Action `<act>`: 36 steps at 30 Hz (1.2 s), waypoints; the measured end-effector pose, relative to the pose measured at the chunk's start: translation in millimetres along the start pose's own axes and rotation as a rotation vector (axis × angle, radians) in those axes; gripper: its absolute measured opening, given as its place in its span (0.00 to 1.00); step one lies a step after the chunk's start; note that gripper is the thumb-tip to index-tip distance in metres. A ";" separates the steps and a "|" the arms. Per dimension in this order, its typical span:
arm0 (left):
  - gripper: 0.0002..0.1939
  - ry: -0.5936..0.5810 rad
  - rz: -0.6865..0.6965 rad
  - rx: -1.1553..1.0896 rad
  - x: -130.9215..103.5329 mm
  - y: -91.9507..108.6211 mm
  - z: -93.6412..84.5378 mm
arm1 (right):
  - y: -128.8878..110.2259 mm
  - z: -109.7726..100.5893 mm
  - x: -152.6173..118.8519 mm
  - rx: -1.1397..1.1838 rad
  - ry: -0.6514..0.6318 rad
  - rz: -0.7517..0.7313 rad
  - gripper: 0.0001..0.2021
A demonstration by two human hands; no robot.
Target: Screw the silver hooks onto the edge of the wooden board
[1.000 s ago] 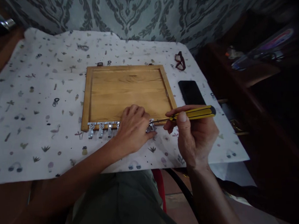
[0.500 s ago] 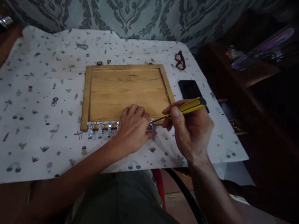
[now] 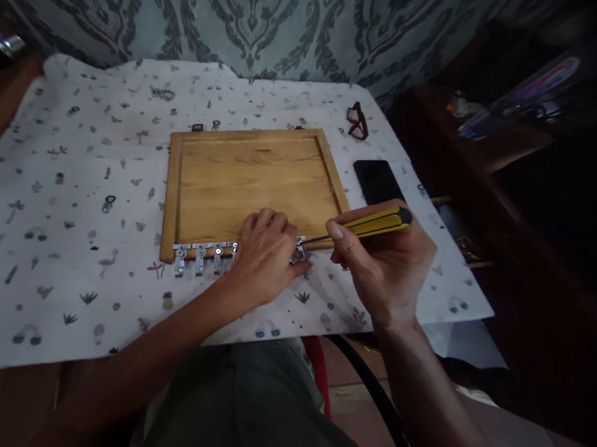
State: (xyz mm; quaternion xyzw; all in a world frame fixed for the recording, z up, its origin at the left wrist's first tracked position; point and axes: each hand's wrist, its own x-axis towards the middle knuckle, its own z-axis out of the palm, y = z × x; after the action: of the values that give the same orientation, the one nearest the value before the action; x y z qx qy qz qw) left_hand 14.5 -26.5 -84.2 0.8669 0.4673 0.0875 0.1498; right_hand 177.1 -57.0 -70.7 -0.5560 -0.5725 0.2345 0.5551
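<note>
On the tablecloth [image 3: 76,278]: wooden board [image 3: 256,179], metal hooks [image 3: 200,263] along its near edge | right hand [image 3: 388,265]: grasping screwdriver [image 3: 378,224], tip at rightmost hook | left hand [image 3: 266,255]: draped over hooks, cannot tell whether gripping

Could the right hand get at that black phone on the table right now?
Probably yes: the black phone lies just beyond the right hand, its far end uncovered. But that hand's grip is around the yellow screwdriver, so a pick-up might be awkward.

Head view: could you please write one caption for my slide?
Left hand rests on a wooden board; right hand points a yellow screwdriver at metal hooks.
</note>
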 end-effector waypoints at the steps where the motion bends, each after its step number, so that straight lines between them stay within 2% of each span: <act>1: 0.20 -0.005 -0.005 0.000 0.1 0.2 -0.4 | -0.3 -0.6 0.9 0.032 -0.017 0.007 0.16; 8: 0.20 -0.017 -0.014 -0.023 -1.1 2.5 -4.8 | 0.7 -7.6 4.0 0.177 -0.166 -0.020 0.18; 11: 0.21 -0.031 -0.026 -0.026 -1.1 3.2 -5.2 | -0.2 -8.0 3.6 0.174 -0.127 -0.018 0.14; 16: 0.21 -0.008 -0.024 -0.028 -0.3 2.3 -2.1 | -5.3 -5.3 7.4 0.071 0.044 -0.022 0.08; 21: 0.21 -0.013 -0.021 -0.021 -0.4 1.6 -1.9 | -5.6 -3.1 9.9 0.208 0.021 0.019 0.13; 31: 0.22 0.000 -0.008 -0.007 -0.9 1.1 -2.0 | 1.9 -11.2 3.8 0.261 -0.086 -0.063 0.11; 36: 0.21 0.010 0.000 -0.007 -0.7 1.4 -0.8 | 0.1 -3.6 8.1 0.273 -0.008 -0.070 0.12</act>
State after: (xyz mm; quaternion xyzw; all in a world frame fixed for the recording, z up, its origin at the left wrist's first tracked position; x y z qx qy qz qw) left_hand 15.0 -27.6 -83.0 0.8660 0.4676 0.0937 0.1503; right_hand 182.3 -51.0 -66.8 -0.4542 -0.5564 0.2930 0.6311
